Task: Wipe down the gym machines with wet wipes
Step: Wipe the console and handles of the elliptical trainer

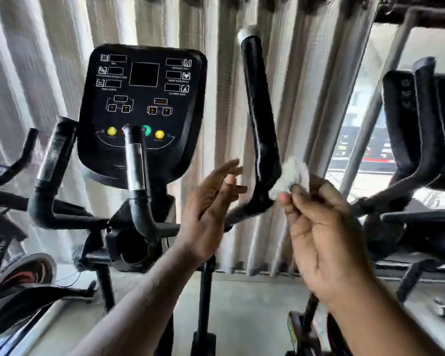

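Closest to me, my right hand (326, 227) is raised with its fingers curled, pinching a crumpled white wet wipe (290, 176) between thumb and fingertips. My left hand (211, 201) is up beside it, released, with the fingers straight, the palm turned toward the right hand and nothing in it. The wipe sits just beside the lower bend of the machine's tall black handle (260, 129); whether it actually touches the handle I cannot tell. That handle rises between my hands to a grey cap at its top. Left of it, two short curved grips (135, 165) with shiny metal bands stand in front of the black console (141, 109), and a round cup holder (132, 246) sits below them. The console's screens are dark, and a row of yellow and green buttons shows near its bottom edge. Behind the machine hangs a pale pleated curtain (306, 86). A second black machine (421, 124) stands to the right in front of a bright window, and part of an exercise bike (23, 273) shows at the far left.
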